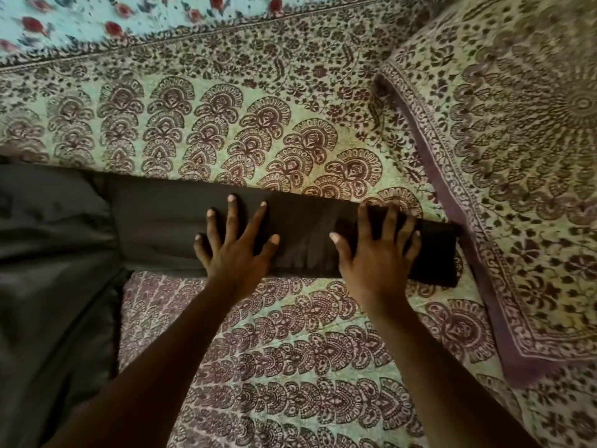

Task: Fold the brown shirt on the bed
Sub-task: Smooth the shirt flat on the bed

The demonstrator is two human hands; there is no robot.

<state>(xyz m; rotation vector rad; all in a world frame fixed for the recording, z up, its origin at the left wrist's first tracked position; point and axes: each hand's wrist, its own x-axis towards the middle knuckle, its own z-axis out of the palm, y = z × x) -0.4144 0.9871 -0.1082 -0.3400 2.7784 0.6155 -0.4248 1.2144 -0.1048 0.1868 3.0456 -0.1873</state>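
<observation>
The brown shirt (161, 221) lies across the patterned bedspread (258, 124) as a long narrow band running left to right, with its wider part spread at the left edge of the view. My left hand (232, 247) presses flat on the middle of the band, fingers straight and splayed. Near the band's right end, my right hand (378, 250) lies flat on the shirt with spread fingers. The right end of the shirt looks darker and thicker, as if doubled over.
A pillow (517, 156) in a matching floral cover sits at the right, its corner touching the shirt's right end. A light blue cloth with red flowers (97, 21) lies along the far edge. Bedspread stretches in front of and behind the shirt.
</observation>
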